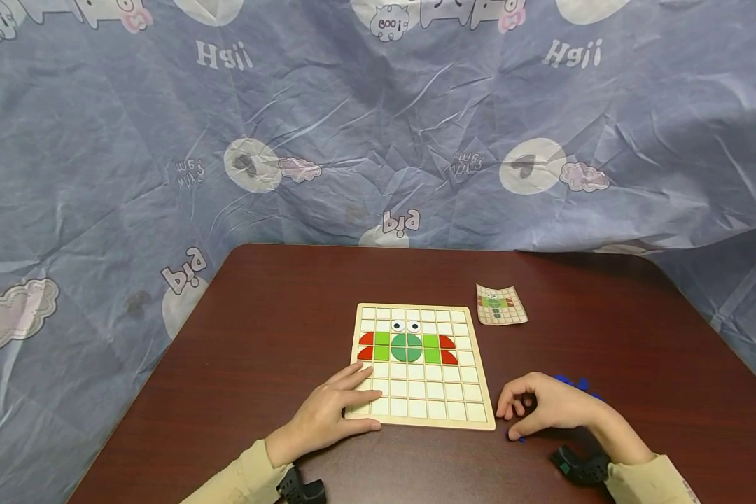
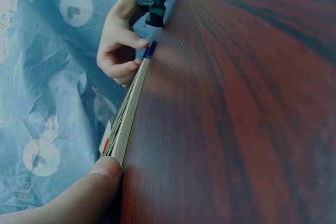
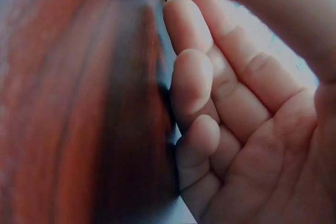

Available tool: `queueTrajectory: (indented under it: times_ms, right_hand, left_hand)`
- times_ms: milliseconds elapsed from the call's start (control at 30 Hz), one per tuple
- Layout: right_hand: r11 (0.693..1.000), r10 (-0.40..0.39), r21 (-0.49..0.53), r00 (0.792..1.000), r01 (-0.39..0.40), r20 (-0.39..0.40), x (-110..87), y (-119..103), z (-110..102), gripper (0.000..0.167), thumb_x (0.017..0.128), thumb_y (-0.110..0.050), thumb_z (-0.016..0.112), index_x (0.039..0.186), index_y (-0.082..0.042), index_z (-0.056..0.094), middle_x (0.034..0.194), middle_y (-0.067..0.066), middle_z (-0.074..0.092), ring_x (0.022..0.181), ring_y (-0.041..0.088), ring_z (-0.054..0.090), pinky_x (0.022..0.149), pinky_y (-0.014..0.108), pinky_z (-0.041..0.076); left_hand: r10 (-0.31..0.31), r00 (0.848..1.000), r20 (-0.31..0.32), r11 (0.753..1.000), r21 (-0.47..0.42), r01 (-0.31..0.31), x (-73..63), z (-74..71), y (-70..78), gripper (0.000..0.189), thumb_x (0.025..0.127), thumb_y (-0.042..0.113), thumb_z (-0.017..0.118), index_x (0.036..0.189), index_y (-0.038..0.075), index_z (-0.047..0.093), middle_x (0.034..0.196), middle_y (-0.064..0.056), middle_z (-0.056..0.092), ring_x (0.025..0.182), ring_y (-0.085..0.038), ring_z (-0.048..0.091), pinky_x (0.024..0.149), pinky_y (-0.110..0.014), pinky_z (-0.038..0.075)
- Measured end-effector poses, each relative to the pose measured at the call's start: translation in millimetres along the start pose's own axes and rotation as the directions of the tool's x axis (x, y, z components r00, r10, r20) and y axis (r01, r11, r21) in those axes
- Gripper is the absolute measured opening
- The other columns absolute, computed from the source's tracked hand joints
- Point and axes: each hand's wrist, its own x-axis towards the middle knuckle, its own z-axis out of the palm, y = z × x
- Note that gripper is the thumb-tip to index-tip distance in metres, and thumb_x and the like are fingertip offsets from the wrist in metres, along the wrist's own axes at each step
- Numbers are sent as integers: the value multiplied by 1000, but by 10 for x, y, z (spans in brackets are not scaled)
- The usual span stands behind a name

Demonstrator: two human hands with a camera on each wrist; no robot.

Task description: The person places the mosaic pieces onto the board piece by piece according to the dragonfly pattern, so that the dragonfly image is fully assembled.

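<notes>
My left hand rests with fingers spread on the left edge of a pale wooden grid board. In the left wrist view its thumb touches the board's near edge. My right hand is low over the table beside the board's front right corner. A small blue piece lies at its thumb tip; the index fingertip stays apart from the thumb. The right wrist view shows the other fingers loosely bent, and the blue piece at the top. On the board are green circle quarters, green squares, red quarters and eye pieces.
More blue pieces lie on the table behind my right hand, partly hidden by it. A pattern card with a similar picture lies beyond the board's right side. The dark red table ends at a patterned blue cloth.
</notes>
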Motion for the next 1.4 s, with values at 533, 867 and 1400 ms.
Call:
queueTrajectory:
  times_ms: [533, 867, 1400]
  right_hand:
    - [1000, 28, 3, 999, -28, -30, -5, 13, -28, 16, 77, -10, 77, 91, -11, 69, 76, 4, 64, 64, 13, 57, 54, 25, 50]
    - [999, 36, -3, 997, -36, -75, 2, -1, -29, 11, 76, -11, 78, 85, -12, 71, 73, 1, 67, 61, 2, 56, 49, 25, 51]
    - [995, 86, -47, 991, -91, -104, 12, -68, -7, 12, 76, -10, 78, 81, -11, 67, 73, -2, 64, 63, 1, 56, 50, 25, 51]
  left_hand:
    - [-4, 1000, 6, 1000, -2, 4, 3, -10, 9, 47, 81, 50, 68, 117, 19, 69, 139, -12, 47, 134, -29, 35, 101, -45, 39]
    - [-8, 1000, 12, 1000, -13, 8, 0, -16, 10, 48, 81, 49, 68, 118, 19, 68, 139, -12, 47, 134, -29, 34, 102, -46, 38]
    - [-10, 1000, 15, 1000, -3, 10, 7, -23, 18, 48, 81, 51, 68, 118, 20, 68, 140, -11, 46, 134, -28, 35, 101, -46, 39]
